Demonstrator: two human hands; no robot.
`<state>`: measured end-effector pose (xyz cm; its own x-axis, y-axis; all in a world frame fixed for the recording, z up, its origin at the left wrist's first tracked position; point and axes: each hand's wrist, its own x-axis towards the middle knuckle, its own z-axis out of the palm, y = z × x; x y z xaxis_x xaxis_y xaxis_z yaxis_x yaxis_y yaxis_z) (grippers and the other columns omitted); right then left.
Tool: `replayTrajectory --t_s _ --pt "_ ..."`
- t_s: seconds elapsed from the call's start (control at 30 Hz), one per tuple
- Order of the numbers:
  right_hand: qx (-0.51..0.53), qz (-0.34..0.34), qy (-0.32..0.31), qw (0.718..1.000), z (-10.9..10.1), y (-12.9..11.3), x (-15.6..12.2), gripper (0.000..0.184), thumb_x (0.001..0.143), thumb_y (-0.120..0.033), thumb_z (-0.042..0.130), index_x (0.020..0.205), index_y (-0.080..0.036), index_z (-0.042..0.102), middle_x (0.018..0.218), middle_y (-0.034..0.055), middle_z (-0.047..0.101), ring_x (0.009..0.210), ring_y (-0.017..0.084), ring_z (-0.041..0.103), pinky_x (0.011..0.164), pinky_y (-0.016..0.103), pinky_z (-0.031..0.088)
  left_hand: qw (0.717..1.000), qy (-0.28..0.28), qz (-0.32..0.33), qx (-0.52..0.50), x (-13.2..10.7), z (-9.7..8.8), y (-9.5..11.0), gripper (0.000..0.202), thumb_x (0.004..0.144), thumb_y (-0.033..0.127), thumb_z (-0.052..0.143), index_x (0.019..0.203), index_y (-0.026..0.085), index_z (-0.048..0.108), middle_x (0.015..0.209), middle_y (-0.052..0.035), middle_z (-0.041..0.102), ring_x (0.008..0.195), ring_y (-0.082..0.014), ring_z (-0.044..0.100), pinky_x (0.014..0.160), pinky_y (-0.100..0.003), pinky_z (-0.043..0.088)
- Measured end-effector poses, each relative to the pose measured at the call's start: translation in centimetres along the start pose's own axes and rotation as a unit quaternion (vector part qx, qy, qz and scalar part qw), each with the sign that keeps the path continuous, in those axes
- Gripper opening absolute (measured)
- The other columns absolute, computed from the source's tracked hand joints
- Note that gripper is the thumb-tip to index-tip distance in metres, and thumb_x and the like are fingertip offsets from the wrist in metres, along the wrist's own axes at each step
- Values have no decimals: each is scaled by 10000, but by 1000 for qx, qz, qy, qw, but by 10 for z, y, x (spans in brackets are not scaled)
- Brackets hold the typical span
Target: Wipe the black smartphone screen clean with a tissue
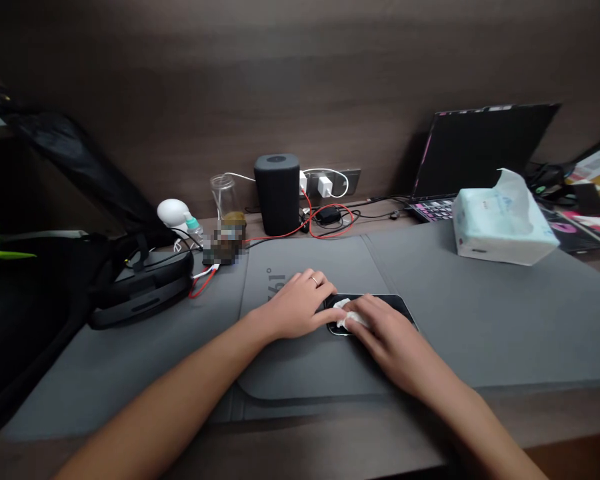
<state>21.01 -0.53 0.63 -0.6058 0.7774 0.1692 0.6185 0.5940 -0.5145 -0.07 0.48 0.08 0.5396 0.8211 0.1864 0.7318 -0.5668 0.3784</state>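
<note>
A black phone [397, 307] lies flat on the grey desk mat [505, 320], a little right of the middle. My left hand [295, 307] rests at the phone's left end, fingers curled down on its edge, a ring on one finger. My right hand [380, 330] lies over the phone with its fingers pressed on a small crumpled white tissue [347, 313] that sits on the screen. Most of the phone's near side is hidden under my right hand.
A tissue pack [500, 223] stands at the back right before an open laptop [480, 157]. A dark cylindrical speaker [277, 193], a glass jar [223, 197], chargers with red and white cables [325, 223] line the wall. A black bag [135, 287] lies left.
</note>
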Motion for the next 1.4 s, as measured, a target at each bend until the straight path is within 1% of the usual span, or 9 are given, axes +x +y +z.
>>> replayTrajectory --t_s 0.13,0.23,0.37,0.47,0.67,0.9,1.0,1.23,1.4 --pt "15 13 -36 999 -7 -1 1 275 1019 -330 378 925 -209 607 933 70 636 890 215 615 807 376 494 1000 -3 2 14 0 -1 2 416 997 540 425 1120 179 590 1113 -97 590 1049 -257 520 920 -410 442" --pt "32 20 -22 999 -7 -3 1 279 1016 -317 380 969 -213 635 1036 92 631 921 209 640 843 384 510 1000 -3 2 17 0 -1 2 410 997 536 425 1128 183 588 1103 -92 593 1036 -256 520 916 -409 443" --pt "35 -11 3 999 -5 -2 3 286 995 -295 425 1214 -259 605 1302 107 581 1111 228 621 939 415 503 1000 2 4 22 0 0 1 387 1002 518 427 1146 194 581 1104 -88 591 1035 -254 520 914 -409 440" --pt "22 -31 7 999 -4 0 2 367 990 -269 429 1342 -261 530 1193 96 652 1100 234 619 925 419 509 1000 1 4 17 -1 0 1 392 1002 524 421 1130 193 588 1097 -88 592 1029 -251 522 912 -408 439" --pt "4 16 13 1000 -15 19 -16 272 1011 -312 390 1082 -224 637 1065 98 650 974 219 640 859 386 520 1000 3 4 -12 -3 1 0 562 903 665 511 1181 182 580 1133 -96 589 1071 -266 514 937 -423 434" --pt "-60 44 37 997 -44 56 -28 265 988 -355 417 966 -234 652 969 83 631 850 215 652 771 372 531 1000 4 4 -17 -3 2 -2 651 804 718 605 1182 189 584 1128 -95 586 1051 -274 518 934 -435 441" --pt "-92 29 6 995 -42 43 -20 254 982 -275 407 931 -219 649 936 80 620 816 201 643 742 342 516 1000 5 -4 -24 -3 2 -2 639 793 708 627 1167 191 589 1121 -96 587 1064 -280 515 932 -437 443" --pt "-128 -44 -45 990 -11 -12 17 171 916 -116 500 792 -180 599 849 53 568 710 161 562 635 274 421 1000 -4 12 -18 -3 2 -5 656 746 720 669 1138 201 584 1084 -86 572 1016 -275 518 896 -423 446" --pt "-114 -23 -68 991 -15 -6 20 161 932 -162 492 803 -184 586 857 45 546 667 152 543 611 280 410 1000 -1 20 -22 -4 1 -6 685 736 713 686 1171 194 583 1087 -84 568 1016 -267 515 908 -414 449"
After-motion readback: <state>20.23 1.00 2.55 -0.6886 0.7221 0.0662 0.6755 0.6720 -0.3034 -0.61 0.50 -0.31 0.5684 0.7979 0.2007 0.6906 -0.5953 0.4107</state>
